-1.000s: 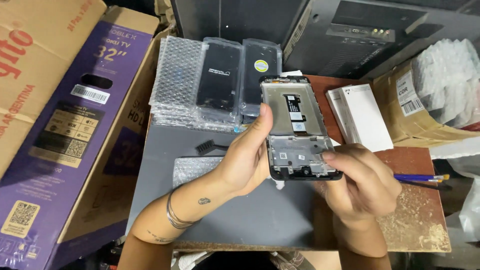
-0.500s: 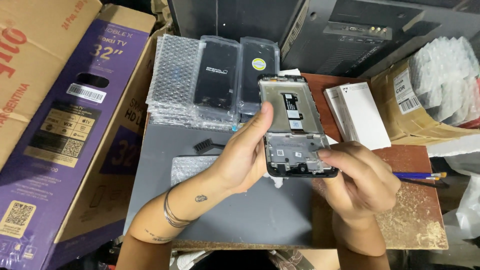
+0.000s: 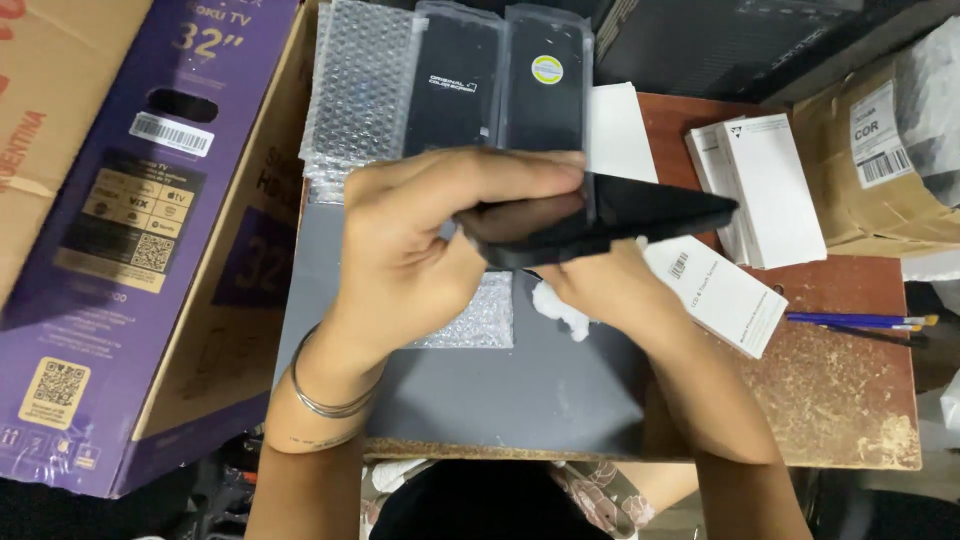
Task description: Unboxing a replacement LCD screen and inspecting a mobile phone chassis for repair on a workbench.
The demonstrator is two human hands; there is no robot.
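Phone frame [image 3: 640, 215] pinched edge-on between both hands' closed fingers [image 3: 500, 170].

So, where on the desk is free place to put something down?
The grey mat is bare toward its near edge, below the bubble wrap piece and the hands. The worn wooden corner under the blue pens is free too. The far side is crowded with wrapped screens and white boxes.
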